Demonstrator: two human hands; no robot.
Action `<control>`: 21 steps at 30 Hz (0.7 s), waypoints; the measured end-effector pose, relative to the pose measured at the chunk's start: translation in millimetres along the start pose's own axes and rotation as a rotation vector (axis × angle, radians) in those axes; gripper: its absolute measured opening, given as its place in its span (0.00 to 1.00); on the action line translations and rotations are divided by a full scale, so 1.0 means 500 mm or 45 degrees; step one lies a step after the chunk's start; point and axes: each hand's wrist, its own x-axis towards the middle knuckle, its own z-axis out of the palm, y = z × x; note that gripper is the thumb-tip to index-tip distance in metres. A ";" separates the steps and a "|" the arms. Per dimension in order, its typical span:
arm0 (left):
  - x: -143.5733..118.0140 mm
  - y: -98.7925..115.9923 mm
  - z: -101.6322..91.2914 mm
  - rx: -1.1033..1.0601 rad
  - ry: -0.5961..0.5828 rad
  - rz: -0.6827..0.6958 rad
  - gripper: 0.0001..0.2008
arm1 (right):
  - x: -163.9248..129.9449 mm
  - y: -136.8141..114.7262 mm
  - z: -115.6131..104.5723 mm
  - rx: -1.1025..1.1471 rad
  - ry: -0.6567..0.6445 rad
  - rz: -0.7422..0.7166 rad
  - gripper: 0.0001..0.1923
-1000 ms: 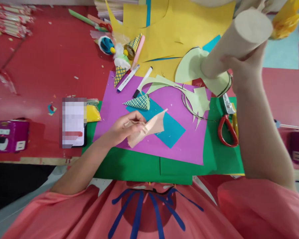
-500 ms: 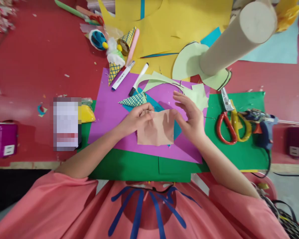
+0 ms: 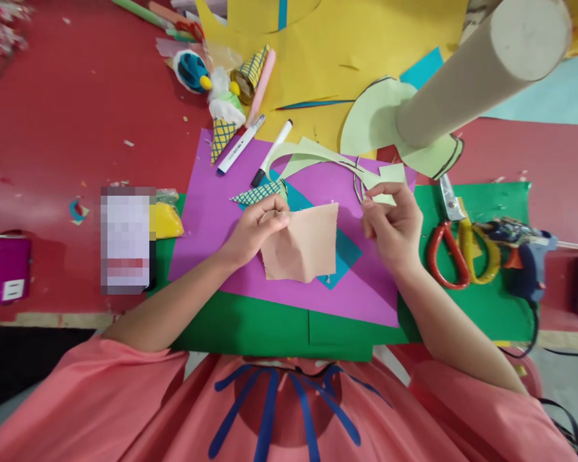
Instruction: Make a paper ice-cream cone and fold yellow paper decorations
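Beige cloth (image 3: 301, 244) hangs from the left hand (image 3: 255, 228), pinched at its top-left corner, its free edge reaching toward the right hand (image 3: 395, 224). That hand, fingers curled shut on nothing I can make out, sits just beside the cloth's right edge, apart from it.

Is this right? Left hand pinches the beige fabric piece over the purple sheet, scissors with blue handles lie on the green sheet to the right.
Not quite: in the head view the scissors have red and yellow handles. The rest stands: the left hand pinches the beige fabric piece over the purple sheet, and the scissors lie on the green sheet.
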 end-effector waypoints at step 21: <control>-0.022 0.065 -0.037 0.382 0.184 0.250 0.09 | -0.015 -0.013 -0.011 -0.230 -0.235 0.106 0.07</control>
